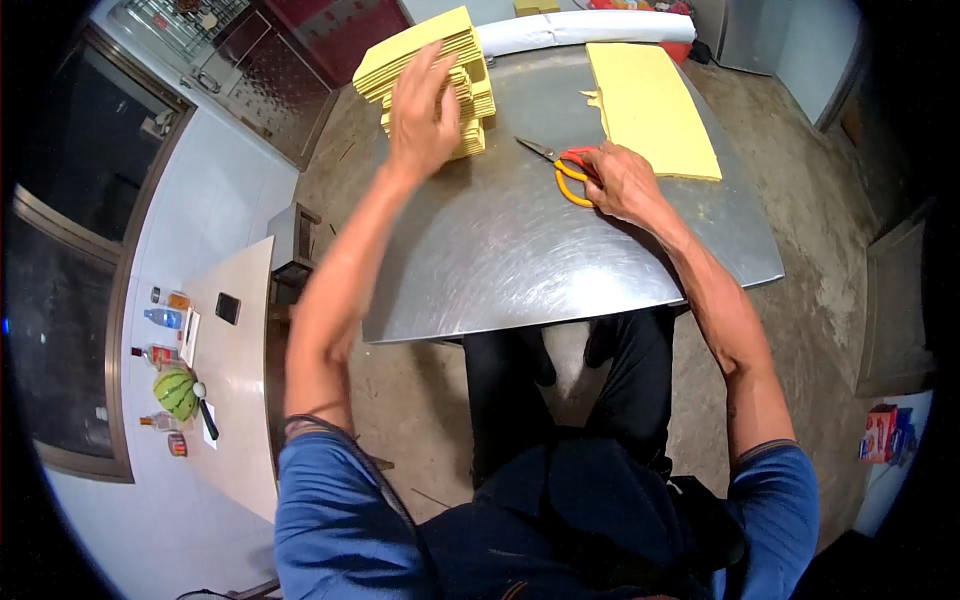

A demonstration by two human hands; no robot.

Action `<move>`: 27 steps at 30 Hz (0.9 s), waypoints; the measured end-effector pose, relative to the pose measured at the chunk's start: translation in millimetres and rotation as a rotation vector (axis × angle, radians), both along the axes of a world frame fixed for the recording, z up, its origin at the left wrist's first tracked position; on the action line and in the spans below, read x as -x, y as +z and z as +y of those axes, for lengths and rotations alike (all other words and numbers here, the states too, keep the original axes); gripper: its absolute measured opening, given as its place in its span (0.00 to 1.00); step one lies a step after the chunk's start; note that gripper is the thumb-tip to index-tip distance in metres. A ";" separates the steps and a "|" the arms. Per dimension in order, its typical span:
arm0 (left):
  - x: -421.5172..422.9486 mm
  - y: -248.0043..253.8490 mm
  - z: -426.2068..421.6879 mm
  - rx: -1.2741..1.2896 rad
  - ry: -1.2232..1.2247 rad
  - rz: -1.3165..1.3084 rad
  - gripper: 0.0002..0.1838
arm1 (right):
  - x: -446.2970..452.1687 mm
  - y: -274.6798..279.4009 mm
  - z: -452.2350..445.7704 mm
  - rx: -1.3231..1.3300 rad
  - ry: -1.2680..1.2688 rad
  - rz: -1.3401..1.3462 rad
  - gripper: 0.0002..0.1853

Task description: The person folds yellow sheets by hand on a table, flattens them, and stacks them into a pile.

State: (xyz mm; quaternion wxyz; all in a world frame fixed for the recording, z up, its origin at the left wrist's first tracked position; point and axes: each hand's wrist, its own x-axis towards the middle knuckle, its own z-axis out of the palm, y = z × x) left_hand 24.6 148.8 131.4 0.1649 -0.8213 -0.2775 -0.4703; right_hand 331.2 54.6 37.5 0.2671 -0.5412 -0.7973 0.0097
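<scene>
My left hand (423, 125) is at the stack of folded yellow card pieces (420, 45) at the back left of the metal table, its fingers stretched out and apart. It overlaps the stack in view; whether it touches the pieces I cannot tell. My right hand (625, 183) is closed on the red handle of a pair of scissors (572, 172). The blades point to the back left and look slightly parted. Just beyond my right hand lies a flat yellow sheet (655, 110), with a small torn bit (592, 97) at its left edge.
A long white roll (580, 30) lies along the far edge of the metal table (500, 260). On the left, a pale side table (235, 380) bears a phone (228, 308), a watermelon (176, 393) and several bottles. My legs are under the near edge.
</scene>
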 end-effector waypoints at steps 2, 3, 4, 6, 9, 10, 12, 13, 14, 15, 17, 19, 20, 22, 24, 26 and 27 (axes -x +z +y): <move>3.0 -38.4 -30.9 0.077 0.005 -0.190 0.23 | -1.8 -3.0 1.6 -0.004 0.013 -0.002 0.12; 9.4 -59.1 -38.0 0.109 0.055 -0.287 0.22 | -1.4 -2.8 -0.1 0.008 0.012 0.020 0.13; 16.4 -81.5 -41.9 0.141 0.105 -0.387 0.22 | -1.0 -0.5 -1.8 0.019 0.012 0.040 0.13; 27.7 -114.3 -41.6 0.249 0.173 -0.650 0.22 | -0.1 1.5 -3.3 0.044 0.003 0.043 0.14; 46.8 -136.0 -28.5 0.448 0.129 -1.083 0.24 | -0.6 1.3 1.2 0.074 -0.021 -0.013 0.14; 51.9 -144.6 -22.8 0.501 0.137 -1.118 0.24 | 1.3 2.3 -0.5 0.085 -0.028 -0.013 0.15; 56.2 -150.3 -16.6 0.599 0.139 -1.192 0.25 | 3.6 6.7 -3.2 0.096 -0.044 -0.018 0.16; 55.3 -149.2 -17.3 0.608 0.144 -1.213 0.25 | 1.5 2.6 -2.7 0.039 -0.035 -0.008 0.18; 54.3 -148.4 -18.7 0.611 0.180 -1.181 0.25 | 1.3 2.0 -3.3 0.083 -0.049 0.079 0.19; 51.5 -144.0 -22.0 0.615 0.213 -1.149 0.25 | 0.7 3.6 -3.6 0.125 -0.065 0.166 0.20; 48.4 -140.0 -25.7 0.599 0.263 -1.078 0.24 | -12.7 -3.9 12.5 0.165 0.012 0.297 0.19; 47.9 -141.1 -22.4 0.603 0.272 -1.083 0.22 | -22.1 8.6 19.5 0.280 -0.005 0.495 0.18; 47.8 -142.9 -21.0 0.607 0.279 -1.083 0.22 | -24.8 12.8 23.9 0.340 -0.013 0.596 0.17; 45.5 -139.9 -24.2 0.606 0.290 -1.082 0.20 | -15.6 48.9 29.0 0.277 0.007 0.554 0.17; 41.3 -140.1 -22.3 0.601 0.271 -1.089 0.19 | 5.0 99.9 35.2 0.202 0.042 0.504 0.17; 40.6 -139.7 -22.9 0.605 0.289 -1.070 0.19 | 36.2 156.7 50.0 0.041 0.034 0.310 0.19; 41.1 -139.9 -23.0 0.606 0.299 -1.059 0.20 | 46.4 174.2 72.4 -0.025 0.074 0.254 0.20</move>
